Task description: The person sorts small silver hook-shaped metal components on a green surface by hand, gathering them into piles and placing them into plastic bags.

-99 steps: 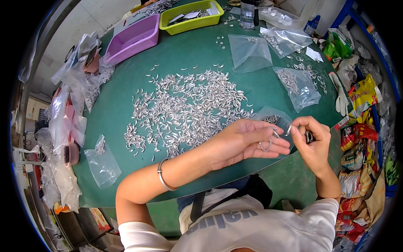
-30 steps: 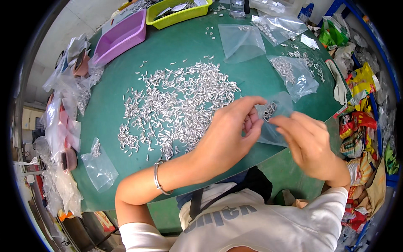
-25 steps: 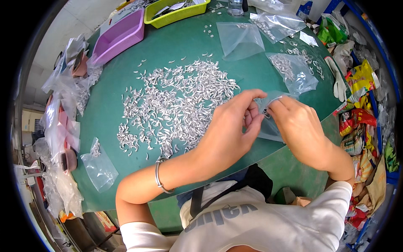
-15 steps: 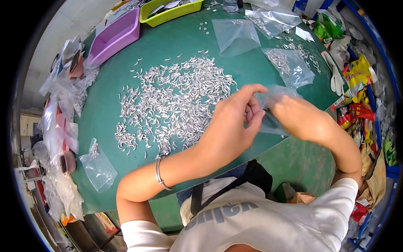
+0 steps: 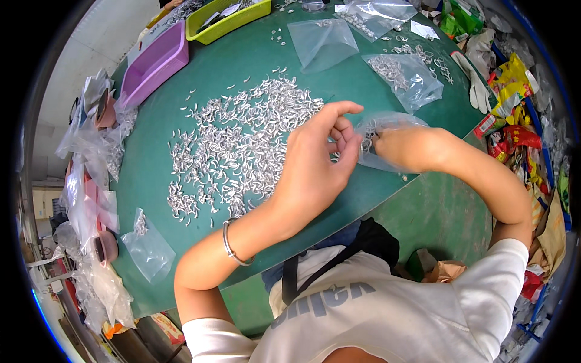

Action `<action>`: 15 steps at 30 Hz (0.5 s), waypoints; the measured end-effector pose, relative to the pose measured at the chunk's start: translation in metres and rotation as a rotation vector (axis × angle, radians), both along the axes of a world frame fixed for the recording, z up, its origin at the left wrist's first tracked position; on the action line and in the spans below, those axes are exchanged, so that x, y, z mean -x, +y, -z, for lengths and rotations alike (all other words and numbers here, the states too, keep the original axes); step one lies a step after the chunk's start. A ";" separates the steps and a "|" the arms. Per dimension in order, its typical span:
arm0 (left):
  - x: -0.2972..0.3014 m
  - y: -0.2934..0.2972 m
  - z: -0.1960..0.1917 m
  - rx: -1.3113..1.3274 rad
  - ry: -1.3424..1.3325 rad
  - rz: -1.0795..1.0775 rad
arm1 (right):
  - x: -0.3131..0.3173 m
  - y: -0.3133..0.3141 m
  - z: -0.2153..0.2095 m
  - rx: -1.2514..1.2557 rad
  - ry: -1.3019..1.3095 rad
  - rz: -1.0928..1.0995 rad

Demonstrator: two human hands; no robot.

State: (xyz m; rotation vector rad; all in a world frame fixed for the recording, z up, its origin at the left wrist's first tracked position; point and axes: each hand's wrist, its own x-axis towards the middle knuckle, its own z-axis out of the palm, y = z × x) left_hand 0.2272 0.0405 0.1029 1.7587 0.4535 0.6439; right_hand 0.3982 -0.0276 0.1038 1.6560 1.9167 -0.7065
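A clear plastic bag (image 5: pixel 396 121) lies by the table's near right edge, with small grey metal pieces (image 5: pixel 367 143) showing in it. My right hand (image 5: pixel 407 148) is at this bag, its fingers bent and closed among the pieces. Just left of the bag is my left hand (image 5: pixel 321 154), index finger stretched out, the other fingers curled toward the thumb. What lies inside that curl is hidden. Under and beyond my left hand spreads a wide heap of small curved silvery metal pieces (image 5: pixel 242 136) on the green tabletop (image 5: pixel 236 60).
Clear bags with metal parts (image 5: pixel 402 78) lie at the far right, near a white glove (image 5: pixel 478 91). A purple tray (image 5: pixel 154 66) and a yellow-green tray (image 5: pixel 227 21) stand at the far left. Another small bag (image 5: pixel 148 248) rests near left. Packages (image 5: pixel 514 91) crowd the right side.
My hands have moved slightly apart. The bag now lies flatter on the table, and the metal pieces at my right fingertips have come into sight. The whole view has shifted a little.
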 end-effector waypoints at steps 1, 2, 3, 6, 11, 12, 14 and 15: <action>0.002 -0.001 -0.003 0.012 0.029 0.018 | 0.002 -0.001 -0.004 0.018 -0.006 -0.029; 0.004 -0.003 -0.004 0.025 0.054 0.038 | 0.006 -0.002 -0.009 0.009 0.006 0.048; 0.005 -0.004 -0.004 0.018 0.060 0.047 | 0.004 -0.007 -0.005 -0.123 0.027 0.054; 0.006 -0.009 -0.003 0.011 0.078 0.076 | -0.002 -0.016 0.018 -0.389 0.044 0.092; -0.001 -0.013 0.004 0.058 0.093 0.128 | 0.005 -0.006 0.024 -0.326 0.056 0.413; -0.003 -0.012 0.005 0.035 0.065 0.104 | 0.002 -0.007 0.027 -0.327 0.049 0.372; -0.005 -0.009 0.007 -0.006 0.011 0.056 | -0.005 -0.010 0.037 -0.326 0.039 0.292; -0.006 -0.007 0.007 0.008 -0.006 0.045 | -0.008 -0.012 0.039 -0.295 0.082 0.288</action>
